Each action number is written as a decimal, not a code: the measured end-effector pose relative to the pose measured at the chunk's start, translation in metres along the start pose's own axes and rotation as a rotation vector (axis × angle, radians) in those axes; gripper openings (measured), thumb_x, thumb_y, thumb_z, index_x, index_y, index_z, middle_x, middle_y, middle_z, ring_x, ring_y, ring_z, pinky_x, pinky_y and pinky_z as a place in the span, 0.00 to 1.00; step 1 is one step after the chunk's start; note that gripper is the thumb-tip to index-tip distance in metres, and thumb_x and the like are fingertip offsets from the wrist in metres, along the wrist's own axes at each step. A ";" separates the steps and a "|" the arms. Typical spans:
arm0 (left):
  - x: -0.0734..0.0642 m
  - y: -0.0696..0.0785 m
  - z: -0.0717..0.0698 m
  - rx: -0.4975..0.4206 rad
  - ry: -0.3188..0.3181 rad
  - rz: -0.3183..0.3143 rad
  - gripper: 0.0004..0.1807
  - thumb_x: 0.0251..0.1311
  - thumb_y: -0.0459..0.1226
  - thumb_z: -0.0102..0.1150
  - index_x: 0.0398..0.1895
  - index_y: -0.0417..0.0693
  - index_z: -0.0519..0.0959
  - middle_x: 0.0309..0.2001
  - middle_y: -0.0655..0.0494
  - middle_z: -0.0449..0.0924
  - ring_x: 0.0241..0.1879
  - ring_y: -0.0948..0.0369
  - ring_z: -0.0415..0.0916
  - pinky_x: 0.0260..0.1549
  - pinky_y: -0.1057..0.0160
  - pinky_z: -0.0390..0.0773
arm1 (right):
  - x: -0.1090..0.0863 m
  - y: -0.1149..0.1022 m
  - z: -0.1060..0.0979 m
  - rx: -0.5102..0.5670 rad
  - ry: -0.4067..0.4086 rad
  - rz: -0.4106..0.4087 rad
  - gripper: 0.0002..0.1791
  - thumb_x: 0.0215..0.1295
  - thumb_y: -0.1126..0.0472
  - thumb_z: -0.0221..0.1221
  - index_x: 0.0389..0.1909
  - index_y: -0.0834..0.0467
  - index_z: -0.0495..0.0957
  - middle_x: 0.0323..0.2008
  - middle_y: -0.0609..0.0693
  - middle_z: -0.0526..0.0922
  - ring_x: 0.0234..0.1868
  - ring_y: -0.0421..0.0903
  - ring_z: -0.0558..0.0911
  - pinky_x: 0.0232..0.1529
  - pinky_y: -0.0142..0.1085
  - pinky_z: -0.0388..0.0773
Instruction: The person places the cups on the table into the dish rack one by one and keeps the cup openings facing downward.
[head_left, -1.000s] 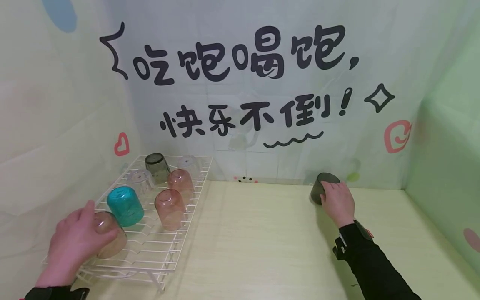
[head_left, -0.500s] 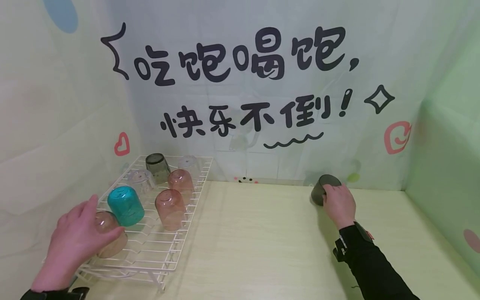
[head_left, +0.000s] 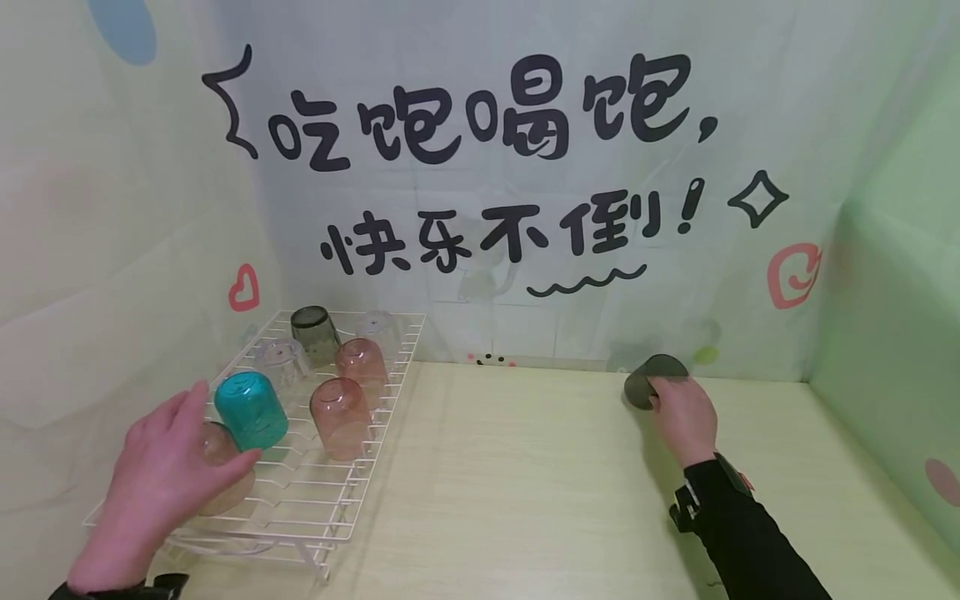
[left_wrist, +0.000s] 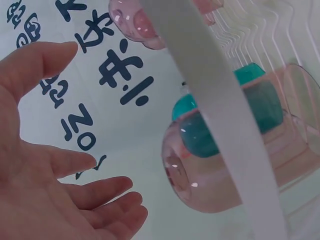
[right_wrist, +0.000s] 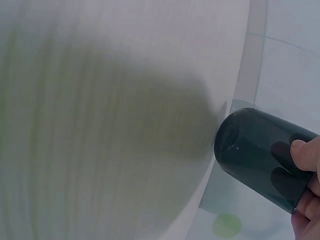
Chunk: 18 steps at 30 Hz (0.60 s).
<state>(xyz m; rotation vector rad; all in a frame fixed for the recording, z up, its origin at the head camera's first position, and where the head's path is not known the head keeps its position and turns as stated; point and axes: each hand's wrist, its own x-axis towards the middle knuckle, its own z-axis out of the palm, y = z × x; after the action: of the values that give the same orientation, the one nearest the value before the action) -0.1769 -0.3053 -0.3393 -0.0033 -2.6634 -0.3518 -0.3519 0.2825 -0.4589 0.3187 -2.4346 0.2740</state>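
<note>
Over at the back right, my right hand (head_left: 684,421) grips a dark grey cup (head_left: 641,390) by its rim, thumb and fingers on its wall. The cup is tilted, its base end (right_wrist: 230,135) close to the table in the right wrist view. My left hand (head_left: 157,458) hovers over the front left of the rack, fingers spread. Below it, a pale pink cup (head_left: 228,498) stands upside down, partly hidden by the hand. In the left wrist view a gap shows between the fingers and this pink cup (left_wrist: 200,185). A teal cup (head_left: 251,412) stands just behind it.
The white wire rack (head_left: 330,533) stands at the left on the pale wooden table (head_left: 510,483). Farther back on it are two pink cups, two colourless cups and a smoky grey cup (head_left: 315,337), all upside down. A lettered sheet (head_left: 480,183) hangs behind.
My left hand has lifted off the pale pink cup and shifted slightly right and forward, fingers spread wider. The dark cup in my right hand has tilted over and moved slightly right.
</note>
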 end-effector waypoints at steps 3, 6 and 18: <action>0.001 0.007 -0.001 -0.028 0.037 0.035 0.60 0.34 0.60 0.66 0.66 0.41 0.48 0.55 0.31 0.59 0.50 0.33 0.56 0.45 0.34 0.58 | -0.004 0.008 0.009 0.016 0.028 -0.021 0.16 0.56 0.60 0.58 0.46 0.60 0.74 0.33 0.60 0.76 0.35 0.60 0.72 0.42 0.52 0.68; 0.003 0.015 0.000 -0.055 0.062 0.072 0.56 0.33 0.57 0.69 0.65 0.44 0.53 0.52 0.34 0.63 0.47 0.36 0.60 0.40 0.36 0.62 | -0.008 0.007 0.008 0.034 0.036 -0.021 0.16 0.57 0.60 0.57 0.46 0.60 0.74 0.32 0.59 0.75 0.34 0.59 0.72 0.40 0.51 0.68; 0.006 0.035 0.005 -0.094 0.052 0.106 0.51 0.37 0.55 0.67 0.64 0.44 0.55 0.51 0.38 0.63 0.45 0.39 0.59 0.30 0.42 0.68 | -0.012 -0.016 -0.016 0.070 -0.003 0.028 0.07 0.54 0.63 0.59 0.35 0.58 0.75 0.25 0.53 0.74 0.27 0.54 0.72 0.31 0.47 0.69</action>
<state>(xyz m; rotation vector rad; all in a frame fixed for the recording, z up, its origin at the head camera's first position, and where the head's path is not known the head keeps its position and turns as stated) -0.1827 -0.2705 -0.3320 -0.1619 -2.5808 -0.4363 -0.3291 0.2739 -0.4521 0.3163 -2.4374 0.3718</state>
